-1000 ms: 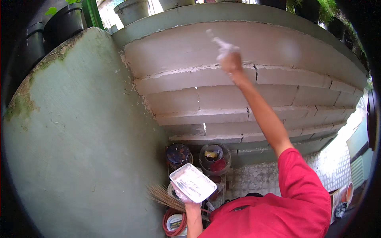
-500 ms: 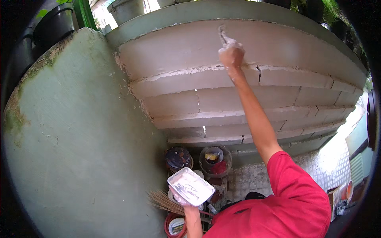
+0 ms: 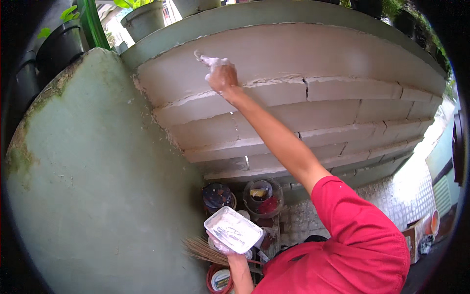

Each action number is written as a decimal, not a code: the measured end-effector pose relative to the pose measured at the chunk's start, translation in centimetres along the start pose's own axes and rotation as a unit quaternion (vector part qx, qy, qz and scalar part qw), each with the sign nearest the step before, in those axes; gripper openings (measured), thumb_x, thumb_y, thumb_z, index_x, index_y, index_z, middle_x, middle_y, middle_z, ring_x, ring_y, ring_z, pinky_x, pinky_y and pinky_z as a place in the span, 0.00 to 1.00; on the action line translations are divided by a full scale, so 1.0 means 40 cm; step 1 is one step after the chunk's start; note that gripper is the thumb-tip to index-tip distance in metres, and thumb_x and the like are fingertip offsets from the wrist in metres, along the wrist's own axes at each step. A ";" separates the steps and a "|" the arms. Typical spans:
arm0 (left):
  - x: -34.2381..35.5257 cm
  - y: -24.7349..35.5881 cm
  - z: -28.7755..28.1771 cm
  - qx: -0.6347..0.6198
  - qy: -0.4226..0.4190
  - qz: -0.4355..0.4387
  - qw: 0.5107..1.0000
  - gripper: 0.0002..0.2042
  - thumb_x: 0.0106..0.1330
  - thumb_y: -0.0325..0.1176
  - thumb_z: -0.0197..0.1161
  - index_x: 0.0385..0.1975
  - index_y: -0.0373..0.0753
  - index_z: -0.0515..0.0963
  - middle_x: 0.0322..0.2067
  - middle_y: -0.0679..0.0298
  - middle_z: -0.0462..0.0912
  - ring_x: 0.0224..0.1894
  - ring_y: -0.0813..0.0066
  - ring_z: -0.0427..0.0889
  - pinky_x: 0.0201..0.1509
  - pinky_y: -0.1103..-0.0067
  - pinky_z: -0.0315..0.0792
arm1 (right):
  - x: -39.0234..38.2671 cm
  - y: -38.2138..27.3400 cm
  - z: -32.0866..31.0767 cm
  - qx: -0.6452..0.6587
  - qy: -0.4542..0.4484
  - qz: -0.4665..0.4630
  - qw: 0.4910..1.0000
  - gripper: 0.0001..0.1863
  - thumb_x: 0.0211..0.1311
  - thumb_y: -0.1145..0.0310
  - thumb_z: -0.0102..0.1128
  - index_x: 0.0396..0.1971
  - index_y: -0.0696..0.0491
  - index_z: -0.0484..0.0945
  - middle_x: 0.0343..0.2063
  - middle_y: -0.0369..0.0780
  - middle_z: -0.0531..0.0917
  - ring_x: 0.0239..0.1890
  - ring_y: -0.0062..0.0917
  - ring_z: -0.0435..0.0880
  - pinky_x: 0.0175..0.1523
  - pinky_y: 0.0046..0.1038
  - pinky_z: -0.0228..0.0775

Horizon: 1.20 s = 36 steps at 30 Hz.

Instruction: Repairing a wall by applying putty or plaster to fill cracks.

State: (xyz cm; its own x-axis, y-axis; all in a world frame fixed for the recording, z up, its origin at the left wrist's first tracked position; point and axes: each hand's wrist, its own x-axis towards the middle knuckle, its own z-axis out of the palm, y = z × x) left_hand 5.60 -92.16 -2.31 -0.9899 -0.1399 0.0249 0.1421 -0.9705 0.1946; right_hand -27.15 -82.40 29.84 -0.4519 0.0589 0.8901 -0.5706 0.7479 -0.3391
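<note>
My left hand (image 3: 223, 245) supports a shallow white rectangular tray (image 3: 247, 238) smeared with pale paste, fingers beneath and along its side. Up at the far wall of pale blocks (image 3: 284, 54), my right hand (image 3: 223, 77) reaches to the upper left part of the smooth top band. A whitened forefinger is stretched toward the surface, while the other fingers look curled; no tool shows in them. White paste coats these fingers, and a small pale dab (image 3: 198, 55) shows at the fingertip. Rough, cracked joints run across the blocks below.
A green plastered wall (image 3: 107, 161) stands at my left. Below are a paint-spotted bucket (image 3: 218, 196), a clear tub (image 3: 279, 198), a twig broom (image 3: 198, 249) and a red hose (image 3: 211, 274). Potted plants (image 3: 143, 20) line the ledge. A box (image 3: 412, 245) sits at lower right.
My right hand has moved left along the wall's top band and slightly down, its forefinger now pointing more to the left. The tray in my left hand has hardly shifted.
</note>
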 end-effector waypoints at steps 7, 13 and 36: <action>0.009 -0.016 0.005 0.050 0.032 -0.021 0.998 0.33 0.63 0.63 0.36 0.59 0.45 0.64 0.56 0.62 0.70 0.54 0.58 0.72 0.58 0.57 0.65 | 0.029 0.196 -0.207 0.052 0.052 0.195 0.978 0.23 0.42 0.77 0.49 0.42 0.48 0.80 0.27 0.49 0.81 0.28 0.45 0.80 0.36 0.41 0.73; 0.008 -0.016 0.010 0.060 0.015 -0.023 0.998 0.32 0.64 0.62 0.35 0.59 0.46 0.64 0.55 0.63 0.71 0.54 0.58 0.72 0.58 0.57 0.66 | 0.030 0.181 -0.147 -0.060 0.148 0.081 0.984 0.21 0.42 0.75 0.54 0.40 0.47 0.81 0.27 0.49 0.82 0.31 0.45 0.80 0.40 0.41 0.72; 0.062 -0.101 0.028 0.067 0.037 -0.059 0.995 0.32 0.64 0.61 0.39 0.59 0.43 0.63 0.56 0.61 0.70 0.55 0.56 0.71 0.59 0.59 0.65 | -0.224 0.358 -0.355 0.572 0.242 0.486 0.615 0.10 0.61 0.60 0.48 0.37 0.48 0.74 0.31 0.32 0.81 0.22 0.20 0.76 0.19 0.18 0.55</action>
State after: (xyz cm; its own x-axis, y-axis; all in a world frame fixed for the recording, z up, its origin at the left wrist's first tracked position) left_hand 2.58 -88.38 -1.94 -0.9960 -0.0449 -0.0770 0.0179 -0.9470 0.3208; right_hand -21.55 -62.82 21.33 -0.8616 0.5075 -0.0109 -0.4259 -0.7344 -0.5285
